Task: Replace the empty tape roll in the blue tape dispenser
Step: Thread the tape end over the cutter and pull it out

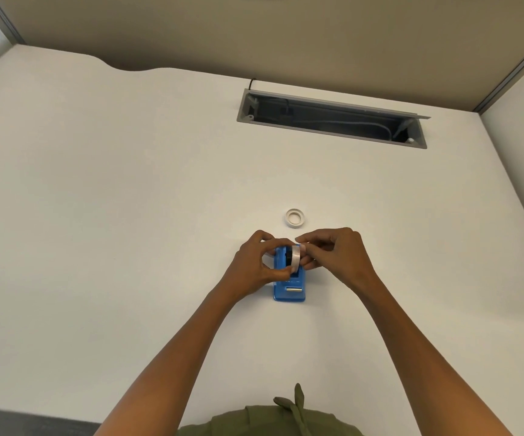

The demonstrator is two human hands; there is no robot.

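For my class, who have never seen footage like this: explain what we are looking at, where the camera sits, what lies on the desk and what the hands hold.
There is no machine here. One wide-angle camera is worn on a person's head and looks forward and down, so you see that person's own two bare arms reaching out over a white desk. On the desk stands a blue tape dispenser. The left hand and the right hand both grip a tape roll seated upright in the dispenser. Just beyond the hands a small white ring lies flat on the desk; it looks like the empty core already taken out. At the far edge is a long open cable slot.
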